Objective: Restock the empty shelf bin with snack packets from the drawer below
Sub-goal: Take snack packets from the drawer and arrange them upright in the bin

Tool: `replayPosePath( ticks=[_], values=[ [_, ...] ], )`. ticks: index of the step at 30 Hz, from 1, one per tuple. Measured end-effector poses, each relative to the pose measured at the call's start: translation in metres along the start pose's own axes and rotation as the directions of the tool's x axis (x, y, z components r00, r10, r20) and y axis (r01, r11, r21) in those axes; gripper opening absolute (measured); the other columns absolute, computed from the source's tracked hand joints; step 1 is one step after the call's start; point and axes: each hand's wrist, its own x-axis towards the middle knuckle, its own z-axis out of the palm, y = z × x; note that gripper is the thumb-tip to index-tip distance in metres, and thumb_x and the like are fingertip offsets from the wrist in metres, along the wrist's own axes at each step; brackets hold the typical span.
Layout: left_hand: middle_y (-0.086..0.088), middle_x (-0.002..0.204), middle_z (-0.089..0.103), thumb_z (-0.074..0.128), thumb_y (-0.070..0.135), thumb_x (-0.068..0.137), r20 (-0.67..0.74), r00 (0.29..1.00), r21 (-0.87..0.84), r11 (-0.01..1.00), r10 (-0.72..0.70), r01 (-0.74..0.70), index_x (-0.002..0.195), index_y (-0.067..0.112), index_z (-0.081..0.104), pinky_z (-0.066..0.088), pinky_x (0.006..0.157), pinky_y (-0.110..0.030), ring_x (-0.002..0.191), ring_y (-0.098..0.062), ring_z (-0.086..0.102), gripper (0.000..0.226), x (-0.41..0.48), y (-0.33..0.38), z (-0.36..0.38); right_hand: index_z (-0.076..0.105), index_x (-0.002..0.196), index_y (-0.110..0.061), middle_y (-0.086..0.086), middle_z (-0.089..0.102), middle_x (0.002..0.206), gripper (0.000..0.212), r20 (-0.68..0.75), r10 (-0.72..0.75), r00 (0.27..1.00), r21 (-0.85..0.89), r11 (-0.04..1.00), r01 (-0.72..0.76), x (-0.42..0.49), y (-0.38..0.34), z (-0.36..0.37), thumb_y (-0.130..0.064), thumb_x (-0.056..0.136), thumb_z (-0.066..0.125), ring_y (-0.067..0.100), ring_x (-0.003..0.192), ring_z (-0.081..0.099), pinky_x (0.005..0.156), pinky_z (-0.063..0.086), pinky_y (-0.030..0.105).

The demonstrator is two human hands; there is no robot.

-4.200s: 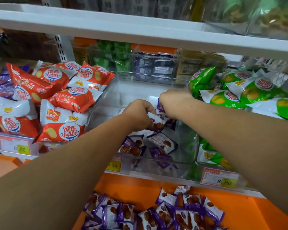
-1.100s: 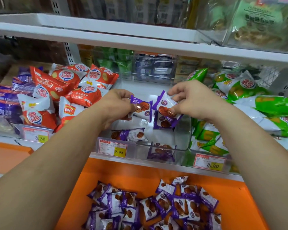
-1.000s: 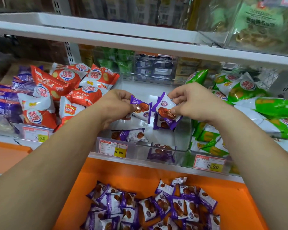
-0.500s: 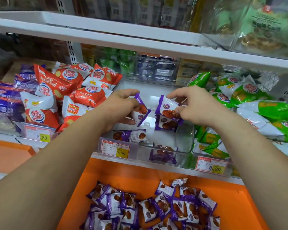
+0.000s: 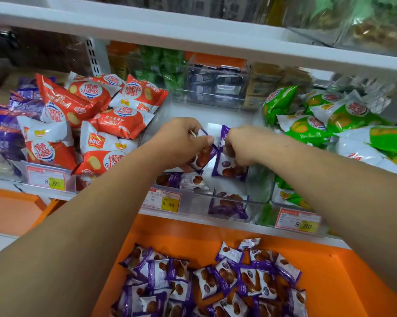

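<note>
Left hand: the left hand (image 5: 181, 143) is curled over the middle of the shelf, with thumb and fingers pinching a purple packet (image 5: 203, 157) near its top, so the packet hangs tilted.
Right hand: the right hand (image 5: 241, 145) has its fingers bent downward and grips a second purple packet (image 5: 227, 167) by its upper part, and one corner pokes up above the knuckles.
Held packets: they hang just beside each other between the two hands; whether they touch cannot be told.
Shelf bin: the clear shelf bin (image 5: 193, 208) sits on the shelf between two fuller bins, and both held packets are inside its walls, above its floor.
Already in the bin: one loose packet (image 5: 181, 179) lies flat near the front left, and another packet (image 5: 229, 205) leans behind the front wall to the right.
Drawer: the orange drawer (image 5: 341, 282) stands open below the shelf, with a pile of purple packets (image 5: 215, 277) heaped in it.
Left neighbour: red packets (image 5: 97, 124) are stacked high in the bin just beside the clear one.
Right neighbour: green packets (image 5: 318, 124) fill the bin on the other side.
Price tags: a tag reading 9.90 (image 5: 162, 201) is on the front of the clear bin, and tags reading 8.80 are on the neighbouring bins.
Above: a white upper shelf (image 5: 193, 40) runs across the top of the view, and the goods on it are blurred.
</note>
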Motion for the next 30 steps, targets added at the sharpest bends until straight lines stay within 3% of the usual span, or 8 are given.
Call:
replayPosePath(
  ticks=[4, 7, 10, 13, 17, 20, 23, 30],
  values=[
    [-0.009, 0.093, 0.070, 0.081, 0.033, 0.084, 0.074, 0.990, 0.208, 0.969, 0.124, -0.137, 0.105, 0.018, 0.068, 0.062, 0.075, -0.043, 0.073, -0.026, 0.072, 0.029, 0.002, -0.003, 0.002, 0.051, 0.084, -0.021, -0.001, 0.051, 0.080, 0.018, -0.027, 0.029, 0.999, -0.115, 0.993, -0.032, 0.003, -0.001, -0.002, -0.018, 0.089, 0.068, 0.021, 0.071, 0.052, 0.059, 0.038, 0.030],
    [0.001, 0.099, 0.066, 0.085, 0.030, 0.078, 0.129, 0.986, 0.272, 0.953, 0.103, -0.135, 0.120, 0.022, 0.061, 0.054, 0.065, -0.026, 0.080, -0.018, 0.066, 0.049, 0.005, -0.002, 0.006, 0.052, 0.092, -0.023, -0.002, 0.051, 0.083, 0.023, -0.033, 0.025, 0.999, -0.136, 0.990, -0.029, 0.003, -0.001, -0.007, -0.027, 0.087, 0.074, 0.024, 0.083, 0.054, 0.068, 0.043, 0.033],
    [0.001, 0.097, 0.066, 0.089, 0.017, 0.072, 0.156, 0.983, 0.286, 0.948, 0.095, -0.137, 0.105, 0.020, 0.064, 0.058, 0.066, -0.034, 0.083, -0.022, 0.067, 0.041, 0.008, -0.001, 0.021, 0.063, 0.097, -0.028, -0.002, 0.060, 0.095, 0.019, -0.118, -0.021, 0.993, -0.107, 0.994, 0.009, -0.003, 0.005, -0.011, -0.027, 0.084, 0.077, 0.026, 0.089, 0.059, 0.076, 0.049, 0.034],
    [0.006, 0.098, 0.064, 0.085, 0.009, 0.074, 0.216, 0.971, 0.288, 0.943, 0.104, -0.165, 0.093, 0.024, 0.068, 0.062, 0.060, -0.044, 0.077, -0.029, 0.071, 0.030, 0.015, 0.002, 0.040, 0.067, 0.095, -0.035, -0.001, 0.065, 0.104, 0.016, -0.252, -0.023, 0.967, 0.007, 1.000, 0.025, -0.016, 0.017, -0.018, -0.021, 0.088, 0.070, 0.028, 0.099, 0.064, 0.078, 0.050, 0.034],
    [0.012, 0.096, 0.063, 0.083, 0.009, 0.073, 0.255, 0.953, 0.384, 0.887, 0.165, -0.257, 0.099, 0.027, 0.073, 0.046, 0.074, -0.023, 0.093, -0.013, 0.063, 0.033, 0.023, 0.004, 0.065, 0.073, 0.087, -0.032, -0.005, 0.068, 0.094, 0.019, -0.298, 0.046, 0.953, 0.328, 0.943, 0.058, -0.039, 0.034, -0.019, -0.013, 0.087, 0.066, 0.023, 0.090, 0.064, 0.079, 0.057, 0.037],
    [0.014, 0.089, 0.060, 0.081, 0.011, 0.075, 0.242, 0.953, 0.426, 0.863, 0.182, -0.273, 0.099, 0.028, 0.074, 0.039, 0.070, -0.020, 0.087, -0.012, 0.057, 0.031, 0.026, 0.003, 0.077, 0.074, 0.084, -0.028, -0.006, 0.070, 0.087, 0.011, -0.329, 0.087, 0.940, 0.484, 0.871, 0.089, -0.054, 0.037, -0.008, -0.019, 0.087, 0.070, 0.021, 0.089, 0.065, 0.083, 0.058, 0.037],
    [0.019, 0.079, 0.056, 0.085, 0.015, 0.072, 0.235, 0.954, 0.435, 0.857, 0.188, -0.276, 0.088, 0.031, 0.067, 0.042, 0.068, -0.021, 0.082, -0.012, 0.056, 0.029, 0.026, 0.002, 0.077, 0.074, 0.084, -0.027, -0.010, 0.067, 0.083, 0.006, -0.363, 0.082, 0.928, 0.529, 0.838, 0.132, -0.060, 0.034, 0.001, -0.022, 0.086, 0.071, 0.020, 0.086, 0.064, 0.080, 0.058, 0.037],
    [0.000, 0.101, 0.069, 0.089, 0.015, 0.071, 0.199, 0.969, 0.372, 0.904, 0.144, -0.211, 0.104, 0.018, 0.074, 0.057, 0.079, -0.032, 0.086, -0.019, 0.065, 0.037, 0.018, -0.010, 0.060, 0.074, 0.084, -0.026, -0.004, 0.074, 0.099, 0.002, -0.357, 0.041, 0.933, 0.532, 0.830, 0.167, -0.059, 0.034, 0.004, -0.025, 0.085, 0.075, 0.019, 0.100, 0.066, 0.089, 0.057, 0.041]
  ],
)
